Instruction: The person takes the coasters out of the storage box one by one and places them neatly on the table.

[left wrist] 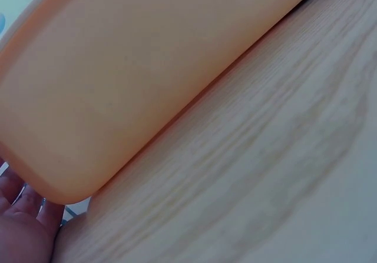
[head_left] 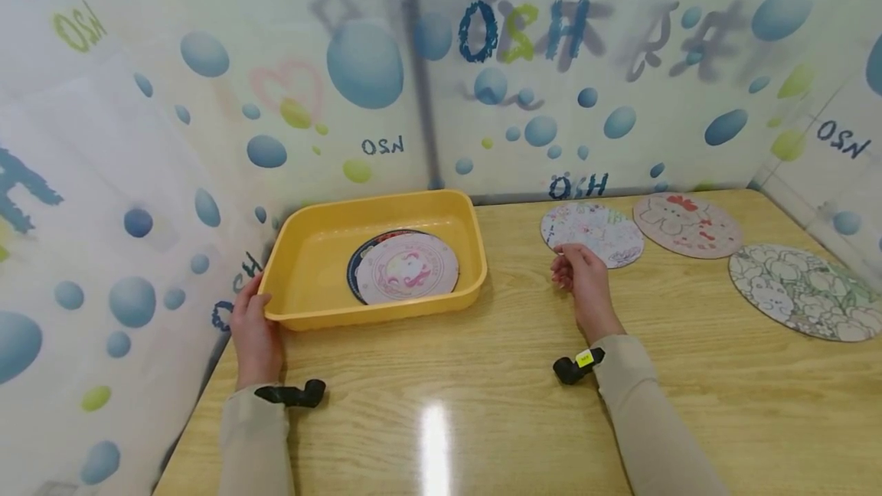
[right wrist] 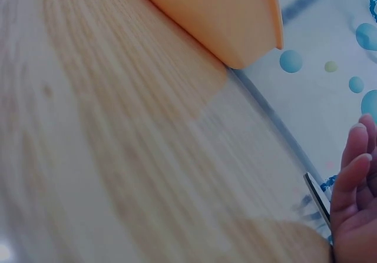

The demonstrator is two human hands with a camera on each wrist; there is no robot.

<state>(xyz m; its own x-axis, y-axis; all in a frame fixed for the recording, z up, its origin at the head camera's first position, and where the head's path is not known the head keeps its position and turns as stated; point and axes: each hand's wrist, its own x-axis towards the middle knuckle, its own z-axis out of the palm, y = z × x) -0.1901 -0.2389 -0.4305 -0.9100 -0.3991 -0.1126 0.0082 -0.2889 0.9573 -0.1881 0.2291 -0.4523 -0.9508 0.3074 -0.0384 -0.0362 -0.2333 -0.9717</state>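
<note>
A yellow plastic tray (head_left: pixel 303 320) stands at the left of the table. In it lie two overlapping round printed mats, a pink unicorn mat (head_left: pixel 406 270) on top of a dark mat (head_left: pixel 353 274) that is mostly covered. My left hand (head_left: pixel 255 327) touches the tray's near left corner, thumb at the rim and fingers along the outer end wall. In the left wrist view those fingers (left wrist: pixel 26 201) lie against the corner. My right hand (head_left: pixel 584 282) hovers at the near edge of a white patterned round mat (head_left: pixel 592 232), fingers loosely bent and holding nothing.
Right of the white mat lies a pink round mat (head_left: pixel 689 228) with a cartoon figure and red bow. Farther right is a green floral round mat (head_left: pixel 806 293). A bubble-printed curtain (head_left: pixel 441 121) encloses the wooden table (head_left: pixel 510 419) at the back and sides.
</note>
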